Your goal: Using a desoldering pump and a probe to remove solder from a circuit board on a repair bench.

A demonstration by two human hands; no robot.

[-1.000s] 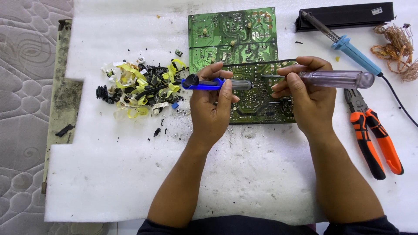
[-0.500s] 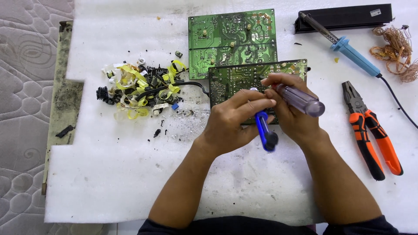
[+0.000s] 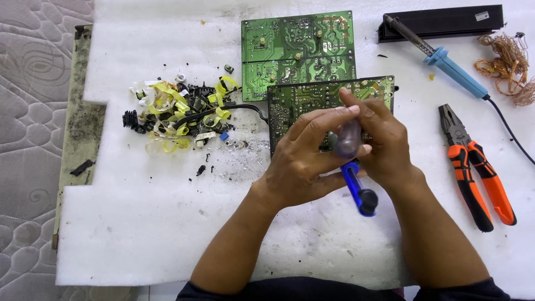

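Both my hands meet over the near board [image 3: 290, 106]: left hand [image 3: 304, 159] closed on the blue tool [image 3: 356, 187], right hand [image 3: 384, 145] gripping the clear handle [image 3: 346, 139], both tools pointing down at it.

Both bare hands met at centre.
Left hand [image 3: 304, 153] and right hand [image 3: 384, 142] were curled closed, fingers overlapping, forearms converging.

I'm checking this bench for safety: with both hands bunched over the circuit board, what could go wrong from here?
1. Left hand and right hand crowd two tools, a clear-handled one and a blue-handled one, over the near circuit board; a slip might jab a finger.
2. The hands hide the tips, so aim may suffer.
3. The soldering iron lies bare on the white foam sheet; if hot, it might melt it.
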